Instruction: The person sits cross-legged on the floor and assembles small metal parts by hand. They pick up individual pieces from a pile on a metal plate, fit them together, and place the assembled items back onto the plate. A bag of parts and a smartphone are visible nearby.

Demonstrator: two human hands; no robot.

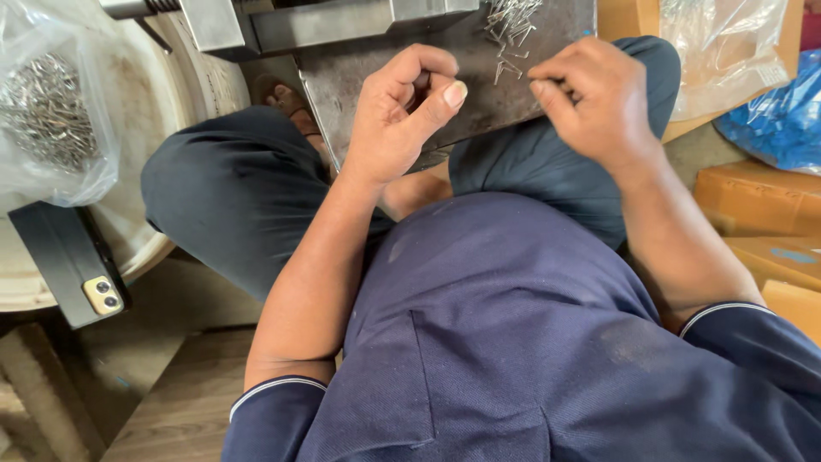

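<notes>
A dark metal plate (pixel 479 94) rests across my lap, with a scatter of small metal pins (pixel 509 34) at its far end. My left hand (pixel 402 111) hovers over the plate's near part, fingers curled and thumb pressed to the forefinger; whether it holds a pin is hidden. My right hand (pixel 594 98) is at the plate's right edge, fingertips pinched together close to the pins. Anything between those fingertips is too small to see.
A clear bag of metal pins (pixel 47 111) lies on a round white surface (pixel 145 103) at left. A phone on a dark stand (pixel 101 293) sits below it. Another clear bag (pixel 727 47), a blue bag (pixel 774 124) and cardboard boxes (pixel 761 201) stand at right. A steel block (pixel 282 21) lies beyond the plate.
</notes>
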